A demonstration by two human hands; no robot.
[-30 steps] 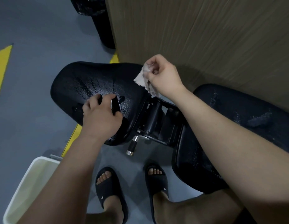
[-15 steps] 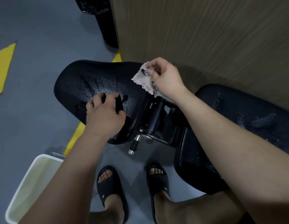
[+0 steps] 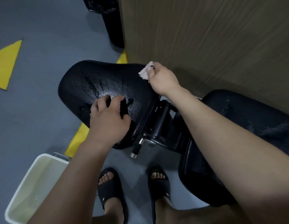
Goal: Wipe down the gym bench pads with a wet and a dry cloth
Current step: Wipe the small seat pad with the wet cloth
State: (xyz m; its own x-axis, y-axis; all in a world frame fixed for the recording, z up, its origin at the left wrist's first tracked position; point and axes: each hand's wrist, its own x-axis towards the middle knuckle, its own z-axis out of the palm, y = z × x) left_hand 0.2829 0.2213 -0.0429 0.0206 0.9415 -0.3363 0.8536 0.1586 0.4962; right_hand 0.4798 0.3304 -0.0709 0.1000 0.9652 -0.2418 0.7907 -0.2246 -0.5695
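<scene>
A white bin stands on the floor at lower left. The left hand rests on the wet seat pad, its fingers curled round a dark cloth pressed to the pad's near part. At the pad's far right edge, the right hand pinches a pale cloth between thumb and fingers. A pin juts from the hinge. 1 more pad lies further right.

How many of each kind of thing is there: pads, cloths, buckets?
Bench pads: 2, seat pad and back pad
Cloths: 2, pale cloth and dark cloth
Bucket: 1
Total: 5
</scene>
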